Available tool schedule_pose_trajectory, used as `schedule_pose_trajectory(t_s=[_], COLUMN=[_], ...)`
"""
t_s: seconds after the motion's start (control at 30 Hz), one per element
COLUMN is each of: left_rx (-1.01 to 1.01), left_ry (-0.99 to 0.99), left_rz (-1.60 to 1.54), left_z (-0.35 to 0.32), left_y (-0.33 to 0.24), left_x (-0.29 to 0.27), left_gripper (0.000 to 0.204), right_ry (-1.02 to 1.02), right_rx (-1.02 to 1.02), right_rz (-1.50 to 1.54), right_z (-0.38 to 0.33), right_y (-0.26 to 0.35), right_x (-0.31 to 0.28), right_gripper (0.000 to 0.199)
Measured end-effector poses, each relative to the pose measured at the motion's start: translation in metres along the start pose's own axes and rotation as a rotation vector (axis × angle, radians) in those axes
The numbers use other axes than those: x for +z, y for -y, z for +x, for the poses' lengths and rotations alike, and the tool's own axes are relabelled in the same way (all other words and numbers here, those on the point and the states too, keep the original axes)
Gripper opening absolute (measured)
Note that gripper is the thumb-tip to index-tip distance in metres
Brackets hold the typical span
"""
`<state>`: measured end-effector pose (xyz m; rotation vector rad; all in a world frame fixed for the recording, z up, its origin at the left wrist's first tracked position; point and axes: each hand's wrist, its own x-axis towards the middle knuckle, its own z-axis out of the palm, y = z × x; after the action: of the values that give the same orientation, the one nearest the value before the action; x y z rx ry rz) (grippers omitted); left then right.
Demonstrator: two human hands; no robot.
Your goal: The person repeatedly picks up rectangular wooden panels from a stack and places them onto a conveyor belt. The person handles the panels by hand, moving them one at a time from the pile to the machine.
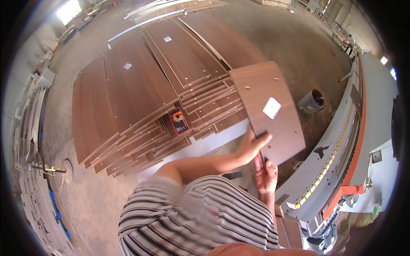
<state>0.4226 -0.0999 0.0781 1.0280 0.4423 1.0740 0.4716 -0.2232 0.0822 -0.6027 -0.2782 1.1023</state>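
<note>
A brown wood-grain panel [260, 91] with a white label [271, 108] and several small pale dowels or pegs is held up at a tilt in front of me, to the right. My left hand [253, 146] reaches across and grips its near left edge, thumb on the face. Just below, my right hand [267, 176] is closed at the panel's bottom corner, its thumb pointing up; part of its fingers is hidden. Left of the panel lie stepped stacks of similar brown boards [136, 85], with a phone-like device in a red case [178, 121] on top.
A long grey machine [318, 170] with an orange edge and a row of yellow pieces runs along the right. A grey bucket [311, 101] stands on the floor beyond the panel. A metal bar [145, 26] lies across the stacks' far end. More material [38, 170] lines the left wall.
</note>
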Motion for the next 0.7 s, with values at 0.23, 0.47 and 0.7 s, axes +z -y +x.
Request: schedule_pose_trajectory(t_s=[0.23,0.47,0.7], left_rx=[-0.130,0.030,-0.066], left_ry=[-0.224,-0.522,-0.616], left_rz=[-0.246,0.209,0.192], left_z=[0.064,0.094,0.128], left_y=[-0.112,-0.199,-0.210], left_x=[-0.157,-0.344,-0.413], left_gripper=[0.042,0.046,0.038], right_ry=[0.214,-0.156,-0.361], right_rx=[0.321,0.338,0.281], right_rz=[-0.215,-0.353,-0.328], right_z=[0.028,0.005,0.005], right_y=[-0.031,-0.039,-0.048], right_x=[0.012,-0.065,-0.089], right_gripper=[0.038,0.023,0.019])
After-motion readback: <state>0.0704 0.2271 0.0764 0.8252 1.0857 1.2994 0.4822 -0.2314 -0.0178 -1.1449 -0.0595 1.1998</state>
